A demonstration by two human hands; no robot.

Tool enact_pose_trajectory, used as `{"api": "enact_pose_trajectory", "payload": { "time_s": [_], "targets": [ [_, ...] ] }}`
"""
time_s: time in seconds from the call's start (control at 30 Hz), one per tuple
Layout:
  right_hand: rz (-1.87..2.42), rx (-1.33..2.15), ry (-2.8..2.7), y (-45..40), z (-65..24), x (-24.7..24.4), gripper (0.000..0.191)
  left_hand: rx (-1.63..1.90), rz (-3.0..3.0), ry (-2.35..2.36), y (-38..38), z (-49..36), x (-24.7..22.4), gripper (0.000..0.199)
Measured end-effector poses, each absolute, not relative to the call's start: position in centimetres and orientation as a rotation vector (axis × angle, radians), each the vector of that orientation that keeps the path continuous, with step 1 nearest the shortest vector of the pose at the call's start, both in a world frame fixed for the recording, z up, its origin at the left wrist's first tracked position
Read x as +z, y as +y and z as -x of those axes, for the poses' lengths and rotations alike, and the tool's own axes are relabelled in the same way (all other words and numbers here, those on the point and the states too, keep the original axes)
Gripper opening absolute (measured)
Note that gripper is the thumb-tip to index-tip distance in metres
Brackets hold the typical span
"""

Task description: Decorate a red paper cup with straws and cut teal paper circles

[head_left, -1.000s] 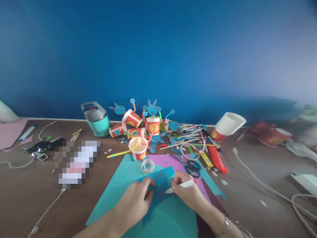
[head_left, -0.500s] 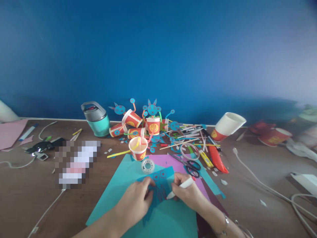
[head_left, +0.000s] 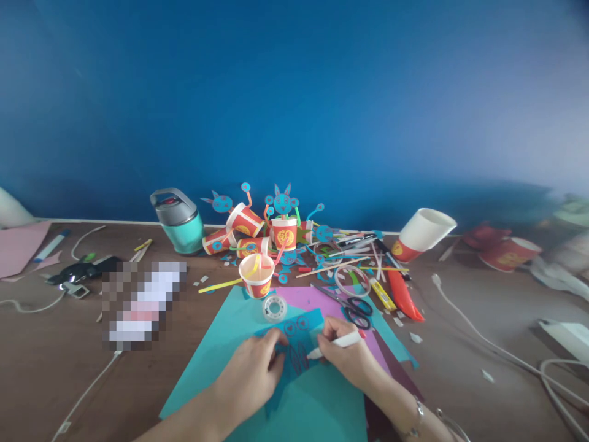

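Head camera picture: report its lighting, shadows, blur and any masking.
Head view: the blue wall grows paler and hazier toward the right; head view: a soft shadow lies beside the left hand on the turquoise sheet; head view: the red cup at far right is smeared, the scissors crisper; head view: a pixelated patch masks something at left.

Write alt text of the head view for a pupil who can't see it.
A right hand holds a marker to blue paper that the left hand rests on; beyond are a tape roll, scissors and cups with straws.
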State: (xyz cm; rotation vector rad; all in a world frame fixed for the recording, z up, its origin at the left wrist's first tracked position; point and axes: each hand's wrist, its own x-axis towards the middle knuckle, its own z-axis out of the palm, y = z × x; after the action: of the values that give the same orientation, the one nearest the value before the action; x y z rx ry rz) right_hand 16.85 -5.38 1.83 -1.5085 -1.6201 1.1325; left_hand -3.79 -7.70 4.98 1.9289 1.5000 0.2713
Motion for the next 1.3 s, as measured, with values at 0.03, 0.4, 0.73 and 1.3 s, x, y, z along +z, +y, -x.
{"api": "enact_pose_trajectory", "payload": {
  "time_s": [0.03, 0.4, 0.73, 1.3],
  "targets": [
    [1.505, 1.142, -1.619, -5.38, -16.85, 1.94, 0.020, 0.276, -1.930, 1.495, -7.70, 3.80, 4.96, 0.023],
    [1.489, 1.260, -1.630, -5.48, -17.02, 2.48, 0.019, 0.275, -1.921, 1.494, -7.71, 3.83, 4.83, 0.024],
    [1.504, 1.143, -1.613, -5.40, -16.85, 1.68, 0.022, 0.259, -1.913, 1.511, -7.62, 3.76, 5.11, 0.022],
    [1.504, 1.149, -1.622, -5.24, -16.88, 1.74, 0.023, 0.280, -1.915, 1.492, -7.69, 3.81, 4.85, 0.023]
  ]
}}
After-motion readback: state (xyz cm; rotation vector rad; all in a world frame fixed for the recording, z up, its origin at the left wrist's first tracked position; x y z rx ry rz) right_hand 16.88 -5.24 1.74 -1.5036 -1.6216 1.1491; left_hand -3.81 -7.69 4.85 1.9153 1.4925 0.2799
